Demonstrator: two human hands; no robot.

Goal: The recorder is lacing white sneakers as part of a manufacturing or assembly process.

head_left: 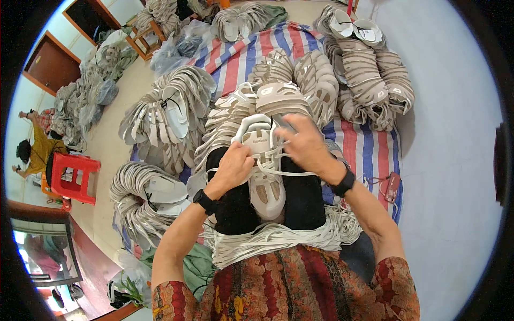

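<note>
A cream and beige sneaker upper [266, 200] lies between my black-clad knees, toe toward me. Its white shoelace [294, 173] is partly threaded, and one loose length trails to the right. My left hand [236, 163] is closed on the upper's left edge, beside the tongue. Over the collar on the right is my right hand [304, 142], its fingers smeared by motion, so what they hold cannot be made out. A bundle of white shoelaces [267, 241] lies across my lap. More sneaker uppers [284, 96] are stacked just beyond my knees.
Stacked bundles of uppers stand at left [179, 115] and far right [367, 72] on a striped sheet [383, 152]. A red phone-like object [392, 187] lies on the right. Farther left are a red stool [75, 176] and another person [40, 144].
</note>
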